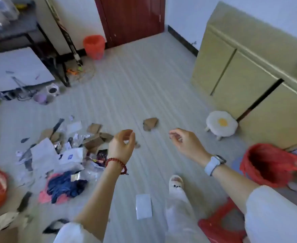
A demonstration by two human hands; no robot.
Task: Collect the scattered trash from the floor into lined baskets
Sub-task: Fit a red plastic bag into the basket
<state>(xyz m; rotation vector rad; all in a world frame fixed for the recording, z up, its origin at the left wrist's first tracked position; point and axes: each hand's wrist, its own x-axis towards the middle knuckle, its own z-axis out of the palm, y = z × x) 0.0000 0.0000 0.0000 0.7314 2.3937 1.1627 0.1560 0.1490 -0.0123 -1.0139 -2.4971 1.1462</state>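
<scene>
— How many baskets do you count?
— Two red-lined ones: a basket (94,46) by the red door (132,18), well away, and a nearer basket (268,164) at the right, just beside the right forearm. I cannot tell what either holds.
— And the trash?
— One loose heap of paper and cardboard scraps (65,151) on the floor (144,81) at the left, plus a single cardboard piece (150,124) apart, ahead of both hands.
— The hands?
— Left hand (122,145) and right hand (183,140) hang over the floor, fingers loosely curled, holding nothing.
</scene>
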